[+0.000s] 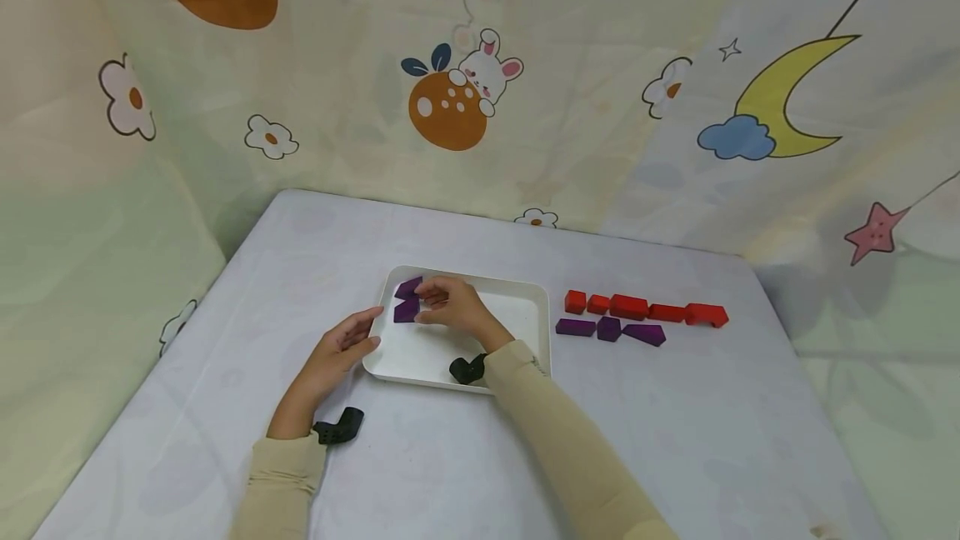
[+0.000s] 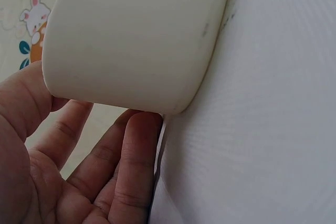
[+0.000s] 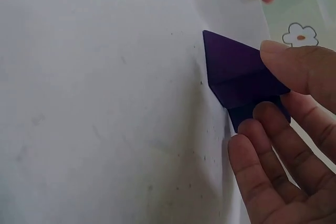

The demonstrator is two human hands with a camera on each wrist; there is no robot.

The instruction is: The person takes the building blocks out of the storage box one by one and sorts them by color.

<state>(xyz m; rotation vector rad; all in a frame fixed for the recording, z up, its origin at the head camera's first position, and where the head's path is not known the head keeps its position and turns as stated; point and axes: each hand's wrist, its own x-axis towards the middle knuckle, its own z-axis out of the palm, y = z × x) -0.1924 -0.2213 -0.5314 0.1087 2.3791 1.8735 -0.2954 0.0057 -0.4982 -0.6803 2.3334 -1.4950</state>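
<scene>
In the head view, two angular purple blocks lie at the left end of a white tray (image 1: 442, 357): a far one (image 1: 407, 288) and a near one (image 1: 407, 311). My right hand (image 1: 457, 307) reaches over the tray and pinches the near purple block (image 3: 233, 61) by its edge. Its thumb is on that block, with the fingertips curled beside the far one (image 3: 241, 119). My left hand (image 1: 337, 357) is at the tray's left side, its fingers loosely spread against the outer wall (image 2: 136, 45).
Right of the tray, several red blocks (image 1: 628, 307) form a row. A row of purple blocks (image 1: 609, 328) lies just nearer. A white cloth covers the table (image 1: 450, 473), and a patterned curtain (image 1: 337, 65) hangs behind it.
</scene>
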